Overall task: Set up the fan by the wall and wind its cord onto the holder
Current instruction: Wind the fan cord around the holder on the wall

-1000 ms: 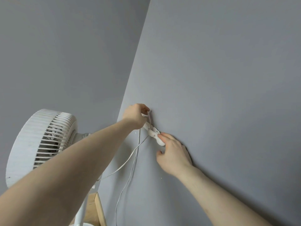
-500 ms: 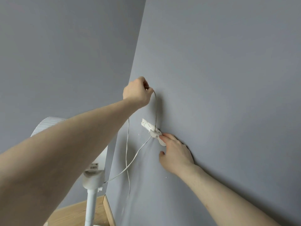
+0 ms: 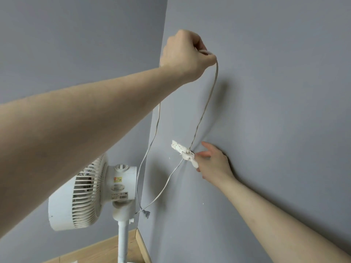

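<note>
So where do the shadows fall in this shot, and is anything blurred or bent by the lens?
Head view: soft light; the left hand and cord cast a diffuse shadow on the wall, right of the cord. Another shadow hugs the right hand. The holder looks sharp. The wide-angle lens enlarges the near left forearm.

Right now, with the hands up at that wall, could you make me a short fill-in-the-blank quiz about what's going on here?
1. The left hand holds the white cord ____ the holder, pulled upward.
2. The right hand touches the holder's ____ end.
3. The fan stands to the ____ of the holder.
4. The holder is fixed to a ____ wall.

Missing words: above; lower; left; grey
</note>
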